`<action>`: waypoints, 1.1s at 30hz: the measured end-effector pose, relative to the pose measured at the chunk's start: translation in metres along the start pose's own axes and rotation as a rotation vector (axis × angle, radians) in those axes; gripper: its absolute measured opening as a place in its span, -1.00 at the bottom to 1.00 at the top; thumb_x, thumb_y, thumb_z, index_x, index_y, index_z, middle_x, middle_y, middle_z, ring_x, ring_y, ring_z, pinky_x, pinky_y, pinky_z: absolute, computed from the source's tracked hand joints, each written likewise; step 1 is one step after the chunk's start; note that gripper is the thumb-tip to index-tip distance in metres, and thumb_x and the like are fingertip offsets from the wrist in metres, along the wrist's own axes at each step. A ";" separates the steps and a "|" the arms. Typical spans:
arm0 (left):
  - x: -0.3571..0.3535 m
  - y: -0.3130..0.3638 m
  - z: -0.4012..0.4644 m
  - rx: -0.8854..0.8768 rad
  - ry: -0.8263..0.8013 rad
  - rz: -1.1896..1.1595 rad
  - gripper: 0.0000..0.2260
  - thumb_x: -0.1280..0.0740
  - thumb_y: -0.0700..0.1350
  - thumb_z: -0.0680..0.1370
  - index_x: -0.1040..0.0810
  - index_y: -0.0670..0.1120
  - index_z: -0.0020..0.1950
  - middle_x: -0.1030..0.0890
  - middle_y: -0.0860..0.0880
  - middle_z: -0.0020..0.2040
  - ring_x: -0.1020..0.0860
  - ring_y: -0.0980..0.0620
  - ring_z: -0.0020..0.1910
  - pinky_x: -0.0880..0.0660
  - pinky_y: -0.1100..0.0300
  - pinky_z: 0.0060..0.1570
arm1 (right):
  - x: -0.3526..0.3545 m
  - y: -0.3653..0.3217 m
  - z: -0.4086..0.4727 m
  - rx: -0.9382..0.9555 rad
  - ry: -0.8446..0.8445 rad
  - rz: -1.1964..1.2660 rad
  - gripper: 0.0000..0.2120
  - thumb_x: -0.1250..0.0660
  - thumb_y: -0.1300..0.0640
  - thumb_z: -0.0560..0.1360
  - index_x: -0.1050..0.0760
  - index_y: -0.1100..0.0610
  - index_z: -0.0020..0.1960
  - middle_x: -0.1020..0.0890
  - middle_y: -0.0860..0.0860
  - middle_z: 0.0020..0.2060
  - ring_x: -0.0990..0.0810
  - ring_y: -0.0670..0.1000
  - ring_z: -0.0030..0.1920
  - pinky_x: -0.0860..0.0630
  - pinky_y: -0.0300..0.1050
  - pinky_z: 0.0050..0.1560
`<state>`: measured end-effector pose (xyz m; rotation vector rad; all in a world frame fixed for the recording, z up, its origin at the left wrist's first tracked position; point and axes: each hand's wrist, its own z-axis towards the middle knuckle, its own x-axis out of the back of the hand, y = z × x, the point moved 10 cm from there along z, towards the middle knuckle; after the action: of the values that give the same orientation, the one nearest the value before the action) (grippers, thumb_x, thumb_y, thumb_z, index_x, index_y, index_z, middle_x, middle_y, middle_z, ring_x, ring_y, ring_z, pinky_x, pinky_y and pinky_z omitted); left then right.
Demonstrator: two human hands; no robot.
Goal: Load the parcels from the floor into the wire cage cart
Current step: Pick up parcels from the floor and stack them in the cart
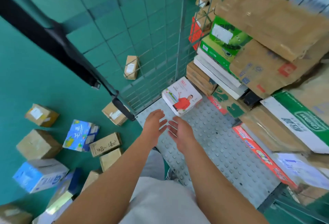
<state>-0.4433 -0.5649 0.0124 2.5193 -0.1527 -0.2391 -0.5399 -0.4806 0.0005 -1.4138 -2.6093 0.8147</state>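
Both hands, left [154,123] and right [180,132], empty with fingers straight and loosely spread, white box [181,97] just beyond fingertips on cart floor [213,134]; likely between parcels, next grab from floor pile [80,134].

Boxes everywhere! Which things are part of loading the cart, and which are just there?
Part of the job:
- brown boxes on the floor
- blue boxes on the floor
- white box with a red-shirt picture, on the cart floor
- cart floor
- left hand and right hand, both empty

Just there:
- black strap
- green floor
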 end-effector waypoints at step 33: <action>0.392 0.034 -0.094 -0.163 0.427 -0.543 -0.91 -0.32 -0.02 0.67 -0.54 0.01 0.13 -0.63 0.00 0.14 -0.62 0.00 0.06 -0.56 0.12 0.00 | -0.305 0.171 -0.083 0.048 -0.318 -0.750 -0.86 -0.29 0.07 0.66 -0.56 0.12 0.12 -0.66 0.03 -0.04 -0.61 0.00 -0.04 -0.58 -0.02 0.16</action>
<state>-0.0431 -0.6042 0.0547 2.3373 0.6963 0.0773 -0.2090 -0.6136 0.0473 -0.2217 -2.9554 1.0080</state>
